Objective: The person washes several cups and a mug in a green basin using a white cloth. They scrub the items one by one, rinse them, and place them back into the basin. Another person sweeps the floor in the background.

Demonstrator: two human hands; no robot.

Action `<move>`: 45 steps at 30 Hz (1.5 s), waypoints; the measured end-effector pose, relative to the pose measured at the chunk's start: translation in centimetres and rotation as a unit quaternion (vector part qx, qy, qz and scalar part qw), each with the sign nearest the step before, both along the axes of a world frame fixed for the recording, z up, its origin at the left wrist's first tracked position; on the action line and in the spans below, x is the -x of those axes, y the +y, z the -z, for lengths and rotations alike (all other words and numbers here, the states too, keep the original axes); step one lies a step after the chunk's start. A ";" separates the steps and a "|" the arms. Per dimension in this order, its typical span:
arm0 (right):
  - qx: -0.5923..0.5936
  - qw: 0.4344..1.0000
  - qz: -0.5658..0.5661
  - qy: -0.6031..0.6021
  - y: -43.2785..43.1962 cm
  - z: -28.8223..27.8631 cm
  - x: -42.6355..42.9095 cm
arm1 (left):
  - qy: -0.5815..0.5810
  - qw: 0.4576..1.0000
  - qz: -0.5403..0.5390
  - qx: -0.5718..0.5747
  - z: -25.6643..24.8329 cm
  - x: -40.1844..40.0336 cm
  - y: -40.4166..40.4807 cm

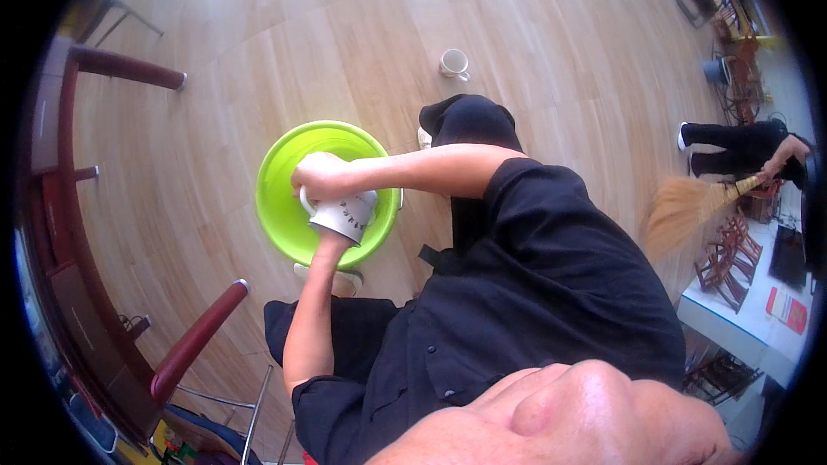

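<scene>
A white enamel mug (345, 216) with a dark rim and dark writing is tilted over a bright green plastic bucket (268, 194) on the floor. My right hand (320, 175) grips the mug near its handle and base. My left hand (331, 242) reaches into the mug's mouth; only the wrist shows, and its fingers are hidden inside. The bucket's contents are hard to make out. A second white mug (454, 63) stands upright on the floor beyond my right knee.
Wood-look floor (362, 32) surrounds the bucket, which stands between my feet. Dark red furniture with padded legs (200, 342) is at left, near a metal-legged chair (252, 413). At right, another person (736, 145) holds a straw broom (685, 210) near a white table (730, 323) bearing small wooden chairs.
</scene>
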State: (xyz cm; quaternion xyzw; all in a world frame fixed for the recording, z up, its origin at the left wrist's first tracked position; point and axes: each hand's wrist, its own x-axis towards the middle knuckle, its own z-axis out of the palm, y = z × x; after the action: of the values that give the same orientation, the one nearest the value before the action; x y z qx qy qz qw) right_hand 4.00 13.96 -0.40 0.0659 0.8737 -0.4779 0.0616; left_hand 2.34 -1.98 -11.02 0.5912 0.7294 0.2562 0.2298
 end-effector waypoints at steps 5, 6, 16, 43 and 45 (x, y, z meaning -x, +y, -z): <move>-0.020 0.989 0.075 0.124 1.1 -1.3 -0.7 | -0.822 0.497 -0.274 -0.044 -7.5 1.0 2.8; -0.014 0.982 0.080 0.171 1.0 -1.6 -0.5 | -0.796 0.533 -0.281 -0.064 -9.0 1.2 2.8; -0.112 0.983 -0.111 -0.090 -0.3 3.0 0.3 | 0.102 0.983 0.121 0.094 -5.6 -2.7 2.5; -0.178 0.967 -0.147 -0.110 -2.0 2.6 -0.9 | 0.034 0.998 0.050 -0.031 -5.4 -5.2 1.9; -0.176 0.972 -0.136 -0.078 -2.0 1.8 -0.7 | 0.046 0.998 0.017 -0.037 -4.3 -4.9 1.5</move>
State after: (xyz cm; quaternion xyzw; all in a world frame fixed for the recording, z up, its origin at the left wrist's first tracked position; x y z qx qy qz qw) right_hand 4.69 11.91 -2.21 -0.0069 0.9374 -0.2970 0.1819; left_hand 7.29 -0.49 -6.75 0.6229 0.7189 0.2518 0.1785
